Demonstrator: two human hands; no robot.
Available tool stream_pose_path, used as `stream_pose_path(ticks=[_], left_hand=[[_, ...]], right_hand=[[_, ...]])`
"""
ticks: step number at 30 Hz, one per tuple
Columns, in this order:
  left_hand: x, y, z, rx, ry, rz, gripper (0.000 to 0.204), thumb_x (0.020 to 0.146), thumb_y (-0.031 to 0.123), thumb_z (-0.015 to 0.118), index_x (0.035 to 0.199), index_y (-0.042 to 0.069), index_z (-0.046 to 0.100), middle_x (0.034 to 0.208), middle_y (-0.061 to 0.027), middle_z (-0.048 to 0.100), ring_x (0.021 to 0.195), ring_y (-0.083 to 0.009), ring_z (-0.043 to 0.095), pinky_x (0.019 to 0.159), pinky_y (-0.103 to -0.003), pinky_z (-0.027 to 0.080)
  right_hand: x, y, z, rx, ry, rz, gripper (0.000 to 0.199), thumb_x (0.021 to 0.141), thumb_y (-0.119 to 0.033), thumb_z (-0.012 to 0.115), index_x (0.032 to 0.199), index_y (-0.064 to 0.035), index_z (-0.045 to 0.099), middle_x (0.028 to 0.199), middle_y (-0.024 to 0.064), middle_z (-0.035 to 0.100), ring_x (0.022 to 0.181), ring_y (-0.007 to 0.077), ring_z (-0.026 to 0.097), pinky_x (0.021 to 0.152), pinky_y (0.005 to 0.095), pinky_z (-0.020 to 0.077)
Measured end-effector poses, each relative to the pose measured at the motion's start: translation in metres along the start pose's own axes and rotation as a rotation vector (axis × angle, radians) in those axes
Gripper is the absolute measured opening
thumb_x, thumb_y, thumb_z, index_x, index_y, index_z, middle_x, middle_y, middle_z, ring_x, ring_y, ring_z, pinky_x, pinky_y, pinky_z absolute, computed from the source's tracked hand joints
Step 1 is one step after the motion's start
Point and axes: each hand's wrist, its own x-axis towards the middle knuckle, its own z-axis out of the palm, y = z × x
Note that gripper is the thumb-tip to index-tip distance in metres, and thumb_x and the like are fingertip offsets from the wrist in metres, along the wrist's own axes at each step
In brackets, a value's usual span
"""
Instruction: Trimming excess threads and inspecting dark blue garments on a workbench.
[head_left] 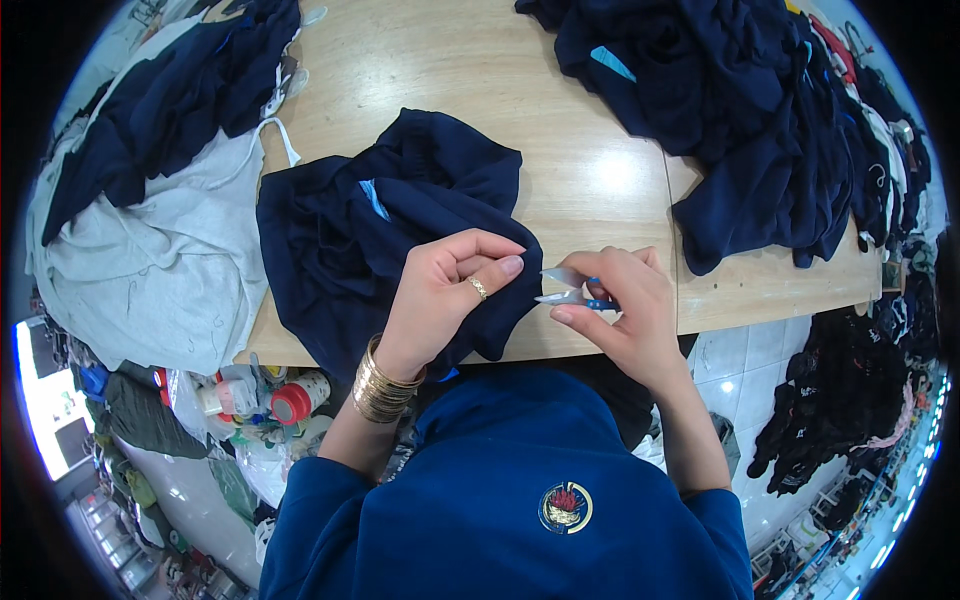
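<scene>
A dark navy garment (440,190) lies crumpled on the table in front of me, with a light-blue striped tag (375,199) on it. Over its right part, my left hand (455,280) is closed in a pinch, thumb against forefinger. What the fingertips hold, if anything, is too small to make out. My right hand (630,300) grips small thread snips (572,287) with blue on the handle. The blades stand apart, their tips pointing left at the garment's right edge, a short way from my left fingertips.
A heap of navy garments (750,130) covers the table's far right. At the left lie grey cloth (170,260) and more navy garments (180,100). The wooden table (430,50) ends just before my body. Below its front edge is a red-capped bottle (298,398); black clothes (840,400) lie at the lower right.
</scene>
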Motion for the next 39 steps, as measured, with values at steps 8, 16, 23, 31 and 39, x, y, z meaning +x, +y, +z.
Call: stream_pose_path(ticks=[8,16,23,31,39], left_hand=[[0.003,0.003,0.008,-0.114,-0.014,-0.063,0.032,0.086,0.002,0.057,0.118,0.001,0.048,0.063,0.0057,0.054,0.059,0.0032,0.041,0.055,-0.013,0.03],[-0.005,0.004,-0.011,0.024,-0.082,-0.004,0.029,0.084,0.004,0.06,0.112,0.001,0.05,0.063,0.0062,0.054,0.058,0.003,0.041,0.054,-0.014,0.029],[-0.031,0.048,-0.069,0.518,-0.196,0.126,0.028,0.074,0.007,0.07,0.099,-0.001,0.06,0.099,-0.0021,0.061,0.075,-0.004,0.057,0.071,-0.018,0.042],[-0.059,0.017,-0.083,0.359,0.303,0.21,0.015,0.087,0.013,0.058,0.094,0.001,0.063,0.092,-0.0097,0.064,0.071,-0.0128,0.062,0.063,-0.02,0.046],[-0.031,-0.026,-0.037,-0.8,0.321,-0.263,0.038,0.095,0.029,0.043,0.109,-0.004,0.055,0.1,-0.0144,0.064,0.092,-0.0218,0.063,0.075,-0.033,0.052]], right_hand=[[-0.005,0.004,0.025,0.119,0.157,-0.176,0.024,0.07,-0.007,0.074,0.091,-0.0096,0.063,0.062,-0.0001,0.05,0.055,0.0086,0.042,0.059,0.0248,0.0278],[0.017,0.008,0.006,0.761,0.061,0.328,0.014,0.089,-0.012,0.051,0.095,-0.0052,0.062,0.08,0.0006,0.06,0.067,0.0069,0.045,0.063,0.0211,0.0358],[0.051,0.008,0.037,0.804,-0.567,0.132,0.021,0.071,-0.018,0.075,0.082,-0.0024,0.064,0.069,0.0001,0.053,0.066,0.0107,0.045,0.061,0.0254,0.0361],[0.06,-0.007,0.048,0.52,-0.191,0.237,0.014,0.074,0.0,0.067,0.088,-0.0012,0.064,0.069,0.0062,0.056,0.064,0.012,0.054,0.061,0.0224,0.0432],[0.031,-0.025,0.041,0.057,-0.134,-0.415,0.038,0.057,-0.004,0.067,0.094,-0.0107,0.068,0.063,0.0027,0.049,0.054,0.015,0.052,0.048,0.0268,0.0388]])
